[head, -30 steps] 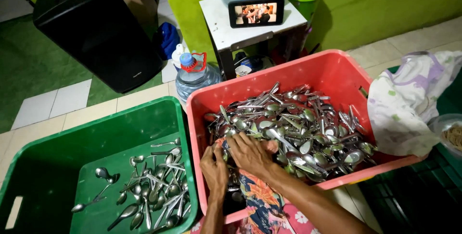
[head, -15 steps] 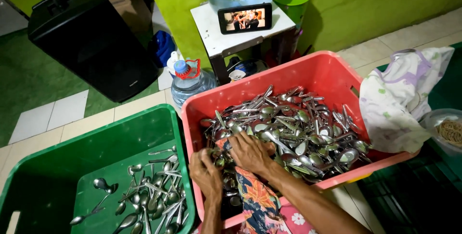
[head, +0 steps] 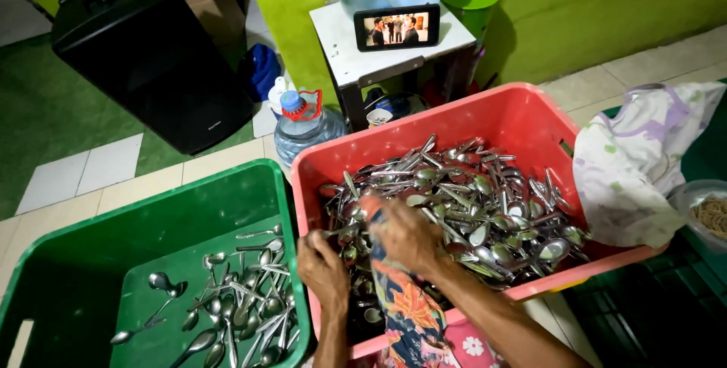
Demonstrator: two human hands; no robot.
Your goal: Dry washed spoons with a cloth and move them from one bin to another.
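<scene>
Head cam: both hands in red crate [head: 530,122]; right hand [head: 409,235] w/ floral cloth [head: 405,307], fingers curled into spoon pile [head: 469,201]; left hand [head: 324,269] fingers' state can't tell; tangled spoons could spill over the rim toward green crate [head: 91,262].

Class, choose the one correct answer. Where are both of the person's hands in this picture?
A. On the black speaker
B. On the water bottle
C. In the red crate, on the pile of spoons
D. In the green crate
C: the left hand and right hand both lie on the pile of spoons in the red crate, with a patterned cloth beneath the right hand.
</scene>
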